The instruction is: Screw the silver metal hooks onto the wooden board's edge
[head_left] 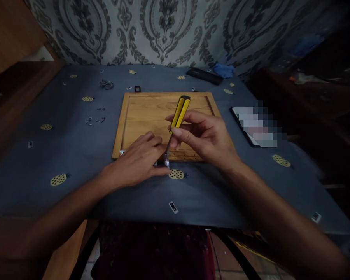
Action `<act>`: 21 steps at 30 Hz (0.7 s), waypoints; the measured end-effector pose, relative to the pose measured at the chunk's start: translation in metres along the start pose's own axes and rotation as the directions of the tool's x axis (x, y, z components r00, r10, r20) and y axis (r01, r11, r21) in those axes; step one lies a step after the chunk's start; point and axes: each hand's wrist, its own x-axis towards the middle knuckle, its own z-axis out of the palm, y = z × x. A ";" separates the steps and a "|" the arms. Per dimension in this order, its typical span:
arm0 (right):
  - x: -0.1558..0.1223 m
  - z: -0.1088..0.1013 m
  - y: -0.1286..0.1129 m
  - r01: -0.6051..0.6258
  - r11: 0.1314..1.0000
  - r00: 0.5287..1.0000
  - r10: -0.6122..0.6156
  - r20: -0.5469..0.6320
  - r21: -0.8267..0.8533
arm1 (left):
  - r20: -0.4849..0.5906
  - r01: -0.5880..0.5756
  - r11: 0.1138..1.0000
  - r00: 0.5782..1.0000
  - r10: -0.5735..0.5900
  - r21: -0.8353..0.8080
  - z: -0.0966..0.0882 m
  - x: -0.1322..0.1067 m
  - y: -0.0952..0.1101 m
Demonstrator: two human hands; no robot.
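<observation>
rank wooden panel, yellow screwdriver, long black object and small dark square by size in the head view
1. Wooden panel
2. Yellow screwdriver and long black object: too alike to rank, the former being nearer the camera
3. Small dark square

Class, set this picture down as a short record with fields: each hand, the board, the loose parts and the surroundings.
Right hand: grips a yellow-and-black screwdriver, shaft pointing down
Left hand: at the board's near edge, beside a shiny metal piece
Board: wooden, on a blue-grey tablecloth
Loose parts: small, metal, left of the board
Right side: phone, screen pixelated
Far side: black case, blue cloth
</observation>
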 end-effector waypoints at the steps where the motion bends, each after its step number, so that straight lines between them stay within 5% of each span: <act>1: 0.000 0.001 0.001 0.008 1.000 1.000 -0.008 -0.017 -0.001 | 0.000 -0.001 1.000 1.000 0.001 0.001 0.000 0.000 0.000; 12: -0.001 0.011 0.008 0.059 0.998 0.989 -0.056 -0.135 0.015 | 0.013 0.012 1.000 1.000 -0.012 -0.012 0.000 0.000 0.000; 21: 0.000 0.005 0.007 0.018 1.000 0.997 -0.017 -0.079 0.002 | -0.011 -0.008 1.000 1.000 0.008 0.002 0.000 -0.001 0.000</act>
